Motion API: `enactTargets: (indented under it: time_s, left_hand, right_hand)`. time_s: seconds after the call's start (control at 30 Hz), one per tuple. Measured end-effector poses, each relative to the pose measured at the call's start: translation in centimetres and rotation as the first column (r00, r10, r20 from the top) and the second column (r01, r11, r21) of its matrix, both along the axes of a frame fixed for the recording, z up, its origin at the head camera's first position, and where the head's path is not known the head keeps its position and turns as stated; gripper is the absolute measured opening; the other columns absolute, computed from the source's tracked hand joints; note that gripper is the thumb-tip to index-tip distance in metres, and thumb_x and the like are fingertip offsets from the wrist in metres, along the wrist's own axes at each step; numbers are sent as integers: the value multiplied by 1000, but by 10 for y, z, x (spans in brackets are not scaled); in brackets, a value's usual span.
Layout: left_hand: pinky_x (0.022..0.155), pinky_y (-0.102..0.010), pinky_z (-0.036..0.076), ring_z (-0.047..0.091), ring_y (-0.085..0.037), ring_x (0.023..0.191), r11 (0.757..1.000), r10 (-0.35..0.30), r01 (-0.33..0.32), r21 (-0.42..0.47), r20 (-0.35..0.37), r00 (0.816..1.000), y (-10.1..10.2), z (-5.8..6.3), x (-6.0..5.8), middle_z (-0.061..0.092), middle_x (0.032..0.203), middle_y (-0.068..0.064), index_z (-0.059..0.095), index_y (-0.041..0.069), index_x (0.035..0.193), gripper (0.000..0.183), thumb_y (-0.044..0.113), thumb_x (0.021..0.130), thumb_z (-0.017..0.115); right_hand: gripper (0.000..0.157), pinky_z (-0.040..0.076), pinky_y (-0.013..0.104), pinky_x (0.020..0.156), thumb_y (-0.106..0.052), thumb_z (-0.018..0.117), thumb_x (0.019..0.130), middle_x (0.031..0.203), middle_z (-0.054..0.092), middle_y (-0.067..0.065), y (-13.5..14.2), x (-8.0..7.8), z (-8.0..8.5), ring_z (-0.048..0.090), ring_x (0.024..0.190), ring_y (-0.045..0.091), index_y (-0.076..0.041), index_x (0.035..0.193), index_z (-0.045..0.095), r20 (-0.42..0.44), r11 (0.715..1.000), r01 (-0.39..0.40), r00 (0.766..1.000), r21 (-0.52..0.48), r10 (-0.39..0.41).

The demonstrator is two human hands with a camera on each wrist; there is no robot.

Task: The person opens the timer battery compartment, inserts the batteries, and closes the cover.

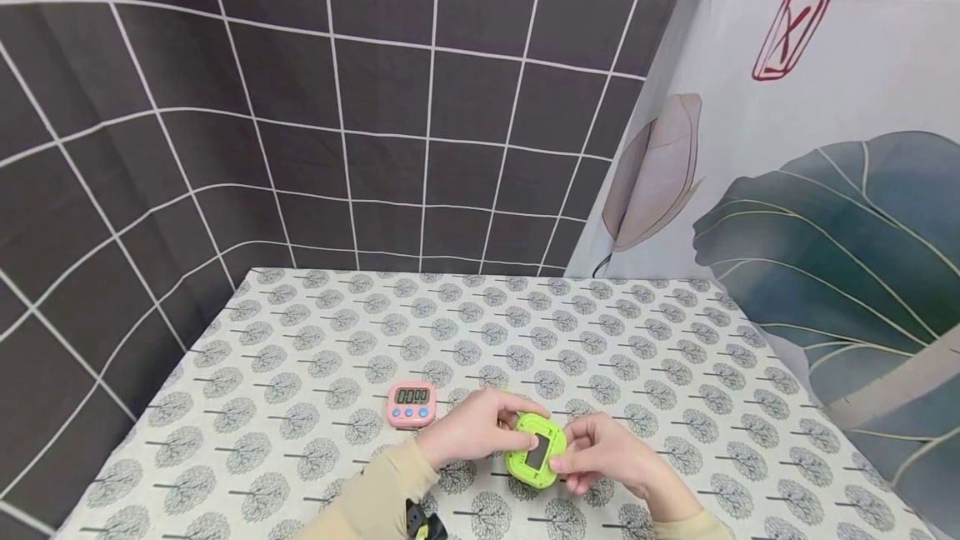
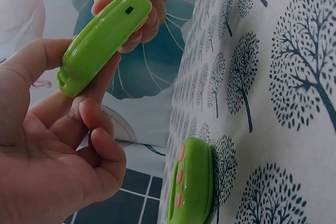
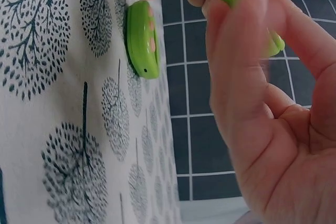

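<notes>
A lime-green digital timer point(image 1: 523, 469) is held above the table between both hands, its back with a dark rectangular panel facing up. My left hand point(image 1: 474, 425) pinches one edge, thumb on the back. On the opposite edge, my right hand point(image 1: 613, 458) grips with thumb and fingers; one right finger is blurred in the right wrist view. Beneath them a second green timer point(image 2: 191, 182) with orange-pink buttons lies on the cloth, mostly hidden behind my left hand in the head view. To the left lies a pink timer point(image 1: 412, 417) with blue buttons, its display reading zeros.
A white cloth point(image 1: 330, 427) with a grey tree print covers the table. Behind it hangs a dark curtain point(image 1: 382, 90) with white grid lines. A pale curtain point(image 1: 847, 132) with leaf pictures hangs at the right.
</notes>
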State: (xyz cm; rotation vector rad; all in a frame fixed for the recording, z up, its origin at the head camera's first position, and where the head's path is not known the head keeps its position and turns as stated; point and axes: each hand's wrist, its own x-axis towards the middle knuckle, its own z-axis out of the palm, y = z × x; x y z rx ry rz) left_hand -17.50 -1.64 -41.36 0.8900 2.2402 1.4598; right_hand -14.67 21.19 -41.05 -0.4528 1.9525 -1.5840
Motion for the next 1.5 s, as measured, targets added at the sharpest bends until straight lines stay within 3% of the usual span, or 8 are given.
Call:
enactTargets:
  time_s: [0.23,0.43,0.63,1.03,1.1,1.27,1.33,1.5]
  left_hand:
    - [65,-18,50,57,1,66,998,-42,41,54,11,999,2,-2,3,66,76,11,67,12,117,34,15,83,71]
    - [69,-19,50,62,-1,74,997,12,-14,74,23,1000,3,-2,1,70,88,2,67,14,118,34,18,84,70]
    - [74,-21,52,65,-5,86,990,121,-122,76,20,992,2,0,-7,70,105,-1,66,19,120,37,25,84,71]
    - [59,-19,48,55,-1,64,964,257,-264,-22,-167,952,4,-1,-7,69,86,10,70,17,112,43,46,79,72]
    - [58,-19,47,53,-1,63,961,261,-273,-43,-182,948,5,-1,-7,66,83,13,69,18,113,47,50,78,71]
    - [59,-20,45,51,-3,65,946,278,-304,-110,-203,939,11,1,-6,60,77,12,65,19,117,57,58,75,70]
    - [58,-20,44,50,-3,63,937,284,-317,-147,-211,935,13,2,-6,58,77,10,62,19,120,62,60,75,69]
    - [62,-22,45,50,-3,66,915,303,-346,-205,-214,929,19,3,-3,60,87,7,55,14,128,77,65,72,68]
  right_hand:
    - [24,47,14,48,-10,69,83,70,67,4,3,1,-2,56,52,1,11,88,60,-3,1000,9,1000,-26,-9]
    - [20,47,16,49,-13,71,83,64,63,2,-1,3,2,54,51,3,3,82,59,-37,991,134,990,16,-134]
    - [27,45,19,50,-14,73,80,68,60,3,-13,2,5,51,54,7,7,86,57,-214,932,357,917,63,-337]
    - [23,46,18,53,-13,81,71,63,54,-4,-29,10,9,49,56,6,-8,73,59,-589,770,623,676,136,-443]
    - [23,44,17,49,-12,82,69,61,52,-8,-31,11,8,45,53,2,-10,72,59,-690,759,641,601,113,-404]
    - [31,38,14,44,-5,84,62,60,48,-10,-35,12,1,36,53,-6,-11,70,55,-914,754,655,334,49,-230]
    - [35,37,13,45,-2,85,59,62,46,-9,-36,13,0,34,55,-6,-11,71,53,-947,745,665,268,48,-178]
    - [39,40,14,48,0,86,57,65,48,-8,-38,15,-2,40,57,-1,-12,74,53,-957,704,703,262,104,-120]
